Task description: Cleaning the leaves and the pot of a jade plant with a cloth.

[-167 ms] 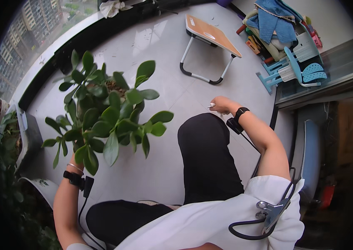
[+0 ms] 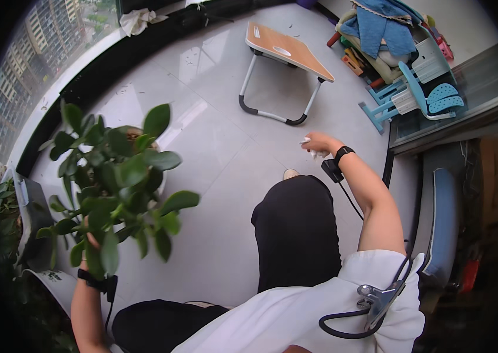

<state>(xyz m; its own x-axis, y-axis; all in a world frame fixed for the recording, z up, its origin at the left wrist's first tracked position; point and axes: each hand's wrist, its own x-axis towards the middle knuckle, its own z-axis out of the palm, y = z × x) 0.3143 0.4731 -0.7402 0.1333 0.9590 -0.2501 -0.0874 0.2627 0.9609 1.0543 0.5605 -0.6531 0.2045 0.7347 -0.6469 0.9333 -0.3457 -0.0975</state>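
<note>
Apparently bulky and top-heavy, the leafy plant [image 2: 108,176] fills the person's left side, above the pale tiled floor [image 2: 219,206] and near the grey planter [image 2: 36,220] by the window; whether its pot stands on the floor or is held up cannot be told from this angle. The left hand [image 2: 91,238] reaches in under the near leaves, a few fingers showing between them, but foliage covers the rest, so I cannot tell whether it grips the pot, a stem or nothing firm. The right hand [image 2: 321,143], well apart from the plant and out beyond the bent knee [image 2: 296,217], has its fingers folded around a crumpled white tissue [image 2: 319,155], or perhaps a thin cloth, which looks light, limp and easily squeezed. The leaves are thick, smooth and glossy; I would judge them stiff yet brittle, slippery under the fingertips and likely to snap off at the stalk if pulled. With soil [image 2: 134,135] showing among the stems, the weight probably sits low while the crown leans outward. A sound hold would therefore be low on the pot wall, ideally with a palm beneath, rather than by the leaves or branches.
</note>
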